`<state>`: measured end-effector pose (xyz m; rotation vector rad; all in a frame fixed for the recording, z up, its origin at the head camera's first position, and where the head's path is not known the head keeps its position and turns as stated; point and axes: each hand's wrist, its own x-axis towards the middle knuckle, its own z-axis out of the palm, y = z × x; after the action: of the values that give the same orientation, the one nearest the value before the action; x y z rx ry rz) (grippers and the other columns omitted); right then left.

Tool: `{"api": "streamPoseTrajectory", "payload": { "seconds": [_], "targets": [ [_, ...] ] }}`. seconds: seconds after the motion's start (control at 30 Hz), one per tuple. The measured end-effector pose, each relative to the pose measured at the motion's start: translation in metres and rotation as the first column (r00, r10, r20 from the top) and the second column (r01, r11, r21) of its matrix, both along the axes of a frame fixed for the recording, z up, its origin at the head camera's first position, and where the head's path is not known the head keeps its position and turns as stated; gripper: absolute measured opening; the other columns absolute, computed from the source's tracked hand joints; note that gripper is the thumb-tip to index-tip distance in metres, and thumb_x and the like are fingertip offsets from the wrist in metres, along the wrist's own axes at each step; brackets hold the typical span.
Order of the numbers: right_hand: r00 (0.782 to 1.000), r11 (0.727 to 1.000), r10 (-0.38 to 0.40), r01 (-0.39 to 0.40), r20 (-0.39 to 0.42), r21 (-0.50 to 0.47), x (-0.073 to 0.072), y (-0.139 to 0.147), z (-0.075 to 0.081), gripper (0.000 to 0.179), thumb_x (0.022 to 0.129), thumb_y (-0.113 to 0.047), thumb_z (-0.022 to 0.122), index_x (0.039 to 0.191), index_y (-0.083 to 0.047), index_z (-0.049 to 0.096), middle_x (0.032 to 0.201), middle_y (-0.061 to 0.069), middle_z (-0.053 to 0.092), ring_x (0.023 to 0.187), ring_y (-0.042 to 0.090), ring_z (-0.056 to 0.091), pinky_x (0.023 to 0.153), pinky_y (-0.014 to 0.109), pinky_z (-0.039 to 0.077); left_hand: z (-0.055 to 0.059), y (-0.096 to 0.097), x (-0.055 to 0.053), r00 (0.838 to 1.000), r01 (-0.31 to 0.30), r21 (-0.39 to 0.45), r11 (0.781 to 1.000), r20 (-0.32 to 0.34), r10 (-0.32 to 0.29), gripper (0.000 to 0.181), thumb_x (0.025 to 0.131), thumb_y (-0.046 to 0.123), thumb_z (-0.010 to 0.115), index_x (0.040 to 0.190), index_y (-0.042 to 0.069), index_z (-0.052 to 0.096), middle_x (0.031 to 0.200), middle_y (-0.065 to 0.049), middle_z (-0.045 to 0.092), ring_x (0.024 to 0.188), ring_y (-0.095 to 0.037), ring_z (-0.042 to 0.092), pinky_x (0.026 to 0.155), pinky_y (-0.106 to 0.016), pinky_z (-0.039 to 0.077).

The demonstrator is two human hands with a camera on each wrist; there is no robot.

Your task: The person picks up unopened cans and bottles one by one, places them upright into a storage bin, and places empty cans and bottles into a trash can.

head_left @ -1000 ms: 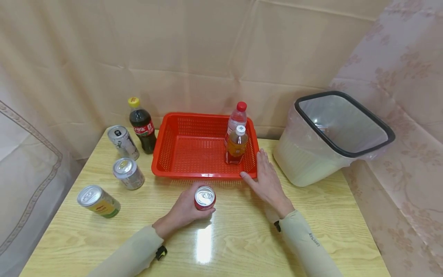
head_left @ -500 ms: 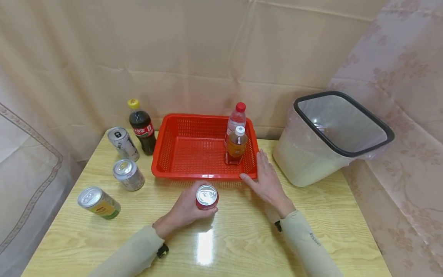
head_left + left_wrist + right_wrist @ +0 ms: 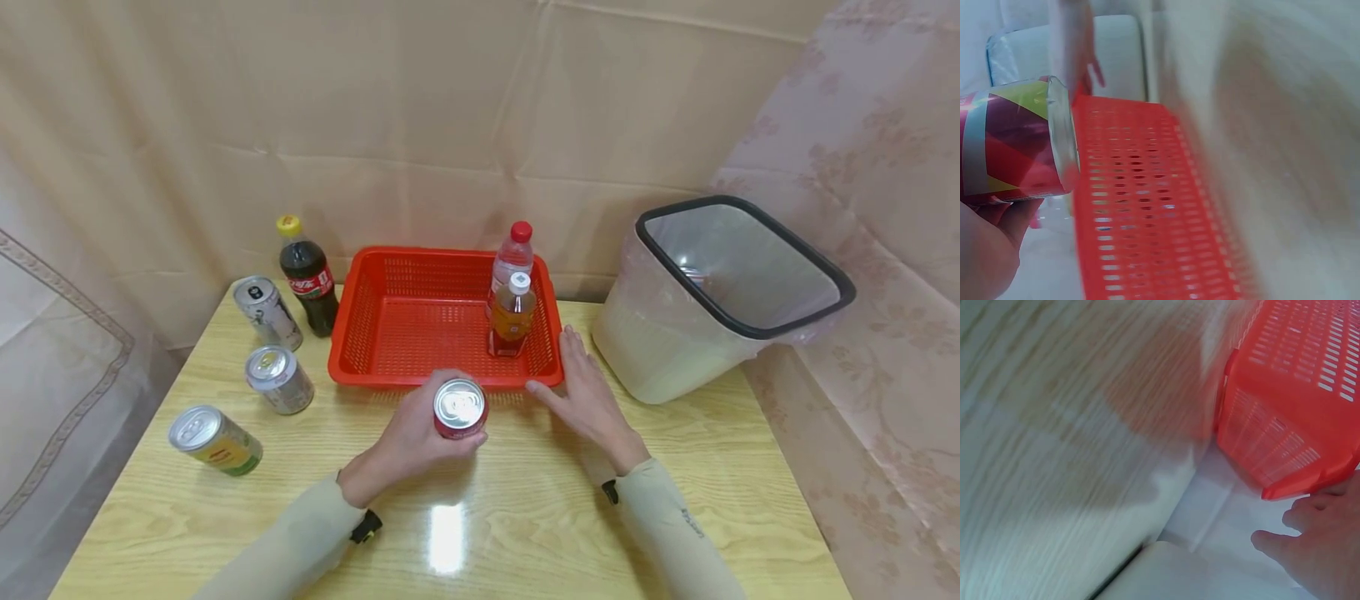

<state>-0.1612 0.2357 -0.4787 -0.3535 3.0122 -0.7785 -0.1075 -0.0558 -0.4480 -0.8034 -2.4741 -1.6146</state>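
My left hand [image 3: 422, 429] grips a red drink can [image 3: 460, 408] with a silver top, in front of the red plastic basket [image 3: 450, 382]. The left wrist view shows the can [image 3: 1016, 140] close up, with red, purple and yellow-green patches, beside the perforated basket wall [image 3: 1141, 200]. At the basket's front right corner lies my right hand [image 3: 588, 404], its fingers straight along the side. Inside the basket, at the right end, stand a clear bottle with a red cap [image 3: 515, 254] and a white-capped tea bottle [image 3: 512, 321].
Left of the basket stand a cola bottle [image 3: 310, 279] with a yellow cap, a white can [image 3: 268, 312], a silver can [image 3: 279, 379] and a yellow-green can [image 3: 217, 442]. A lined bin [image 3: 652, 333] with a black rim stands at right. Curtains hang behind.
My left hand has moved the can a little to the right and toward the basket, and it looks raised. My right hand has shifted slightly right beside the basket corner.
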Motion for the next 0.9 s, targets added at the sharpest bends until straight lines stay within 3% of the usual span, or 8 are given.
{"api": "streamPoseTrajectory", "payload": {
  "seconds": [0.17, 0.3, 0.47, 0.77, 0.9],
  "targets": [
    [1.000, 1.000, 0.012, -0.012, 0.024, -0.008, 0.001, 0.002, 0.002, 0.102, 0.097, -0.060, 0.060, 0.166, -0.008, 0.006, 0.174, 0.010, 0.003, 0.159, 0.032, 0.005, 0.125, 0.057, 0.015, 0.015, 0.008, -0.007, 1.000, -0.013, 0.056, 0.998, 0.010, 0.013, 0.069, 0.075, 0.016, 0.092, 0.130, 0.007, 0.052, 0.120, -0.004, 0.068, 0.109, -0.019, 0.066, 0.094, -0.043, 0.057],
    [1.000, 1.000, 0.021, -0.021, 0.013, -0.014, 0.000, 0.004, 0.002, 0.102, 0.097, -0.063, 0.059, 0.166, -0.008, 0.008, 0.173, 0.011, 0.005, 0.159, 0.029, 0.005, 0.125, 0.056, 0.016, 0.028, 0.018, -0.014, 0.998, -0.022, 0.105, 0.994, 0.059, 0.016, 0.072, 0.078, 0.015, 0.091, 0.135, 0.007, 0.049, 0.126, -0.005, 0.065, 0.115, -0.021, 0.064, 0.099, -0.046, 0.055],
    [1.000, 0.999, 0.027, -0.027, 0.000, -0.022, -0.001, 0.005, 0.000, 0.102, 0.097, -0.062, 0.060, 0.166, -0.008, 0.009, 0.173, 0.012, 0.008, 0.159, 0.029, 0.007, 0.125, 0.056, 0.017, 0.039, 0.029, -0.026, 0.997, -0.031, 0.119, 0.992, 0.072, 0.023, 0.074, 0.080, 0.020, 0.090, 0.139, 0.005, 0.046, 0.131, -0.006, 0.062, 0.120, -0.022, 0.062, 0.102, -0.046, 0.054],
    [1.000, 0.999, 0.022, -0.021, 0.001, -0.039, -0.001, 0.005, 0.000, 0.105, 0.095, -0.070, 0.055, 0.166, -0.008, 0.009, 0.173, 0.011, 0.009, 0.159, 0.030, 0.008, 0.125, 0.056, 0.018, 0.047, 0.056, -0.050, 0.999, -0.048, 0.100, 0.994, -0.008, 0.049, 0.072, 0.082, 0.024, 0.088, 0.138, 0.005, 0.047, 0.129, -0.008, 0.064, 0.117, -0.022, 0.063, 0.099, -0.043, 0.056],
    [1.000, 0.999, 0.021, -0.020, 0.011, -0.037, -0.001, 0.005, 0.001, 0.106, 0.095, -0.071, 0.055, 0.166, -0.008, 0.009, 0.173, 0.011, 0.009, 0.159, 0.031, 0.009, 0.125, 0.055, 0.018, 0.047, 0.066, -0.059, 0.999, -0.046, 0.102, 0.994, -0.008, 0.047, 0.073, 0.083, 0.023, 0.088, 0.140, 0.005, 0.046, 0.131, -0.010, 0.063, 0.119, -0.023, 0.063, 0.101, -0.044, 0.055]
  ]
}}
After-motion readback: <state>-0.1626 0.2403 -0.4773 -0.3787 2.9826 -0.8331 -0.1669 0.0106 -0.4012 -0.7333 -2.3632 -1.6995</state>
